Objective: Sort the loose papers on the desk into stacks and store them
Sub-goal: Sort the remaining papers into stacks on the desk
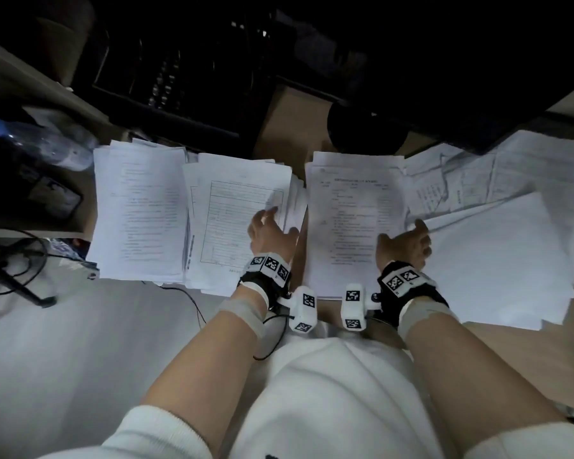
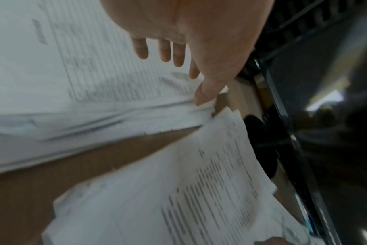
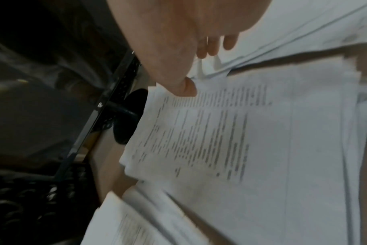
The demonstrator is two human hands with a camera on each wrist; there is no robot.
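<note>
We have three stacks in a row on the desk [image 1: 275,127]: a far-left stack [image 1: 136,210], a middle stack [image 1: 236,220] topped by a ruled form, and a right stack [image 1: 352,220] of printed text, with the unsorted loose sheets [image 1: 497,253] fanned out at the right. Our left hand [image 1: 269,233] lies on the middle stack's right edge, fingers straight and spread, thumb at the rim, holding nothing. Our right hand [image 1: 406,243] sits where the right stack meets the loose sheets, its fingers loosely bent at the corner of a blank sheet; whether it pinches that sheet we cannot tell. The risk, as we judge it, lies in the ragged edges: the middle stack is splayed toward the right, so a careless drag could pull several sheets at once, or slide pages across the narrow gap into the neighbouring stack and mix the sorts.
</note>
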